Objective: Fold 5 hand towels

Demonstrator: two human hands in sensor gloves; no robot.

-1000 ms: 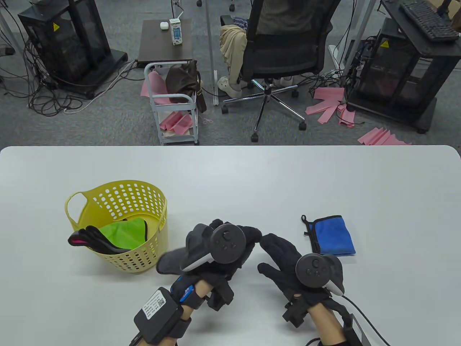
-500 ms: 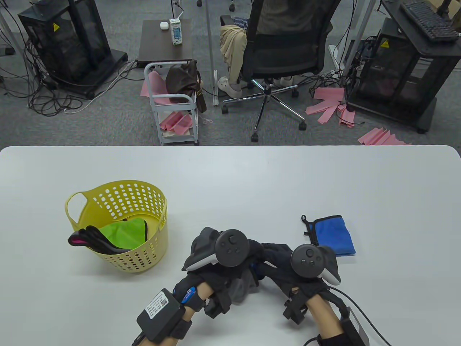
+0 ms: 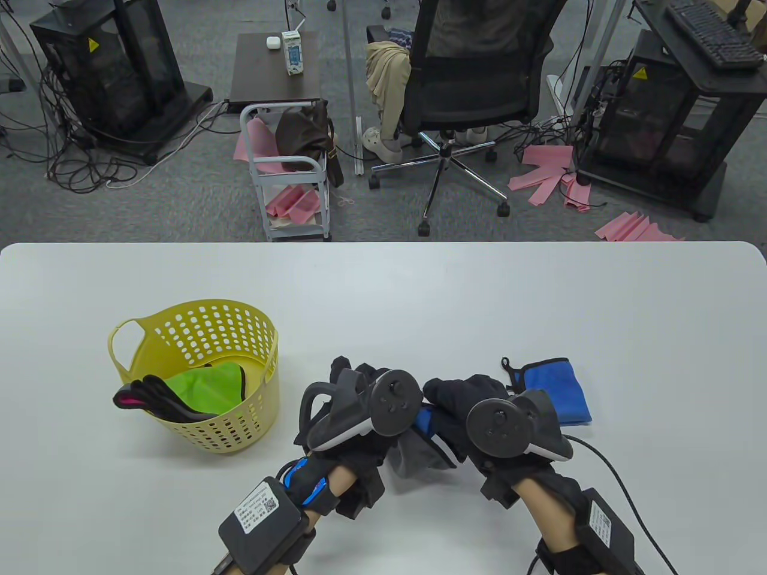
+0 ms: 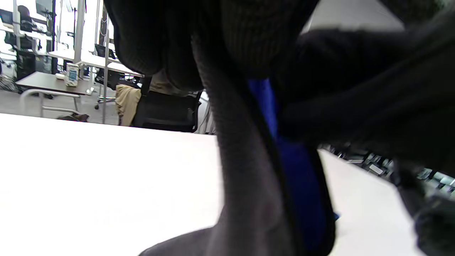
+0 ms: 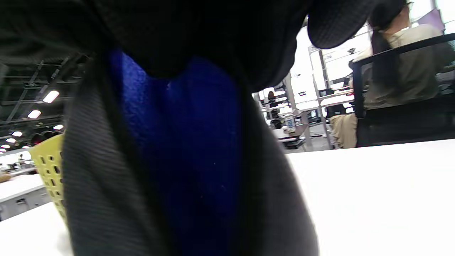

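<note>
Both hands grip one grey towel (image 3: 413, 456) with a blue side, held up between them above the table (image 3: 539, 299): left hand (image 3: 359, 413) and right hand (image 3: 479, 419) each have fingers curled on its upper edge. Another blue towel (image 3: 554, 392) lies folded just right. More towels sit in the yellow basket (image 3: 198, 335) at left.

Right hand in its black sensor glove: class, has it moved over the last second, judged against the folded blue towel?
Yes. The right hand has shifted towards the folded blue towel, so its tracker now overlaps the towel's near-left corner, while gripping a grey towel.
</note>
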